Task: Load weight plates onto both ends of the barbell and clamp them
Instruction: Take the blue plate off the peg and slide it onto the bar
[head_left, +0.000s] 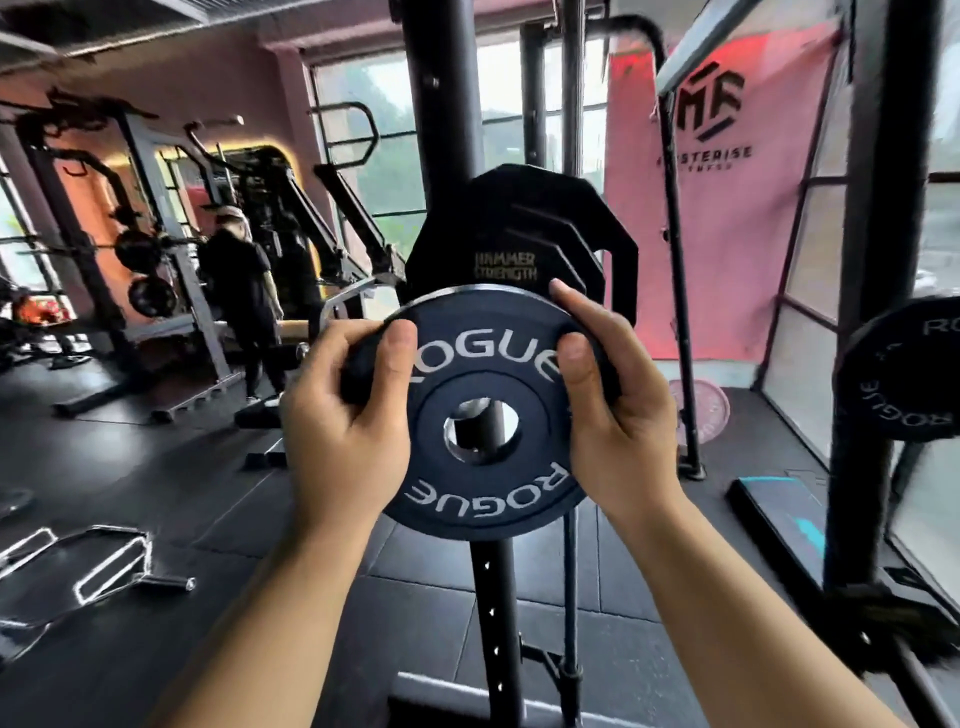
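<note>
Small black Rogue plate (485, 382), held upright and face-on to the camera. Its centre hole is clear, and the black rack upright (441, 130) shows through it. The left hand (345, 410) grips the upper left rim, with the thumb across the face and the fingers curled behind. The right hand (613, 415) is clamped on the upper right rim in the same way.

Directly behind hangs a larger Hammer Strength plate (519, 234), stored on the upright. A second Rogue plate (904, 374) sits at the right edge; whether on a peg or a barbell sleeve cannot be told. No barbell end or clamp is plainly visible.

Judged step: carrying the plate to the bar. For a clean load, keep the two hands on opposite rims and square the hole to the sleeve. Slide the plate fully home with the fingers clear of the back face, then clamp.
</note>
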